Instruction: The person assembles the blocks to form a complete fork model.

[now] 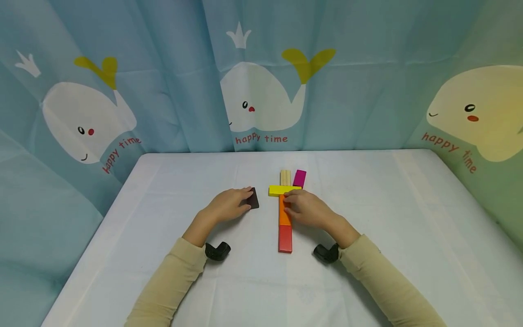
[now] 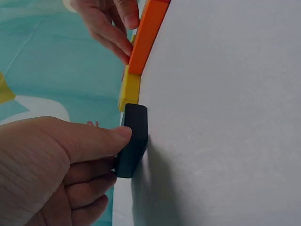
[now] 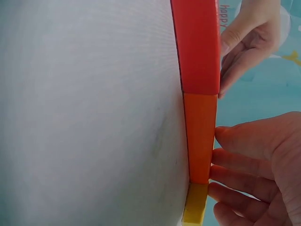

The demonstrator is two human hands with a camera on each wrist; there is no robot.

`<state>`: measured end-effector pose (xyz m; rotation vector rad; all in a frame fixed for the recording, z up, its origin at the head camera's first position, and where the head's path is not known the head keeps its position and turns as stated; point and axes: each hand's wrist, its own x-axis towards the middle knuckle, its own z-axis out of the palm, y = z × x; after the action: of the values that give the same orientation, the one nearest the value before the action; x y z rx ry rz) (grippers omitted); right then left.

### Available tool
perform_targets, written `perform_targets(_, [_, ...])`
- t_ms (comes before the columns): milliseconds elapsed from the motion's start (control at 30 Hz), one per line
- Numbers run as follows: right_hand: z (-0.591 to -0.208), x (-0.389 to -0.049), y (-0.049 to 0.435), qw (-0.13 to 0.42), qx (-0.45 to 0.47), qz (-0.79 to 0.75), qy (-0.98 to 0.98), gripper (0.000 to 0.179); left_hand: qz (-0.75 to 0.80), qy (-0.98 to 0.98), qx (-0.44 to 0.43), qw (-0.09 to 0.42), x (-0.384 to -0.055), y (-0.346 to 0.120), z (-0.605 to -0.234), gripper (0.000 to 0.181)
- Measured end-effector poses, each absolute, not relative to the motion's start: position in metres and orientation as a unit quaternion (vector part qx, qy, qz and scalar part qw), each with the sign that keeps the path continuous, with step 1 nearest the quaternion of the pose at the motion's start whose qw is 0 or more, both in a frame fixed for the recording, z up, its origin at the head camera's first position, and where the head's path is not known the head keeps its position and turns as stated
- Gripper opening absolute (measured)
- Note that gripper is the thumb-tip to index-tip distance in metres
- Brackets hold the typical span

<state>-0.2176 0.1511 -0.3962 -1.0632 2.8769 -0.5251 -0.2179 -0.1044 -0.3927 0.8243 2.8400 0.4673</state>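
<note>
My left hand (image 1: pixel 228 204) pinches a dark, nearly black rectangular block (image 2: pixel 135 125) between thumb and fingers, left of the coloured row. In the left wrist view the block stands on edge, its shadow falling on the cloth. My right hand (image 1: pixel 311 209) rests its fingertips along an orange block (image 3: pixel 201 136), the fingers only slightly bent. End to end with the orange one lies a red block (image 1: pixel 285 239) on the near side. At the far end a yellow block (image 1: pixel 278 190) lies crosswise, and the right fingertips reach its edge.
Beyond the yellow block are a pale ribbed wood-coloured piece (image 1: pixel 285 177) and a magenta block (image 1: pixel 300 177), slightly tilted. A white cloth covers the table (image 1: pixel 184 172). A blue curtain (image 1: pixel 175 91) with whale prints hangs behind. Black devices (image 1: pixel 218 251) sit at both wrists.
</note>
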Motion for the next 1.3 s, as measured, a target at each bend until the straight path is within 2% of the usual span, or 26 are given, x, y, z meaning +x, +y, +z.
perform_targets(767, [-0.395,-0.218,0.151,0.000,-0.356,-0.172,0.918,0.030,0.166,0.947,0.264,0.074,-0.229,-0.102,-0.394,0.047])
perform_targets(1300, [-0.396,-0.219,0.151,0.004,-0.354,-0.176,0.919,0.030,0.166,0.946,0.262,0.100,-0.236,-0.101,-0.393,0.047])
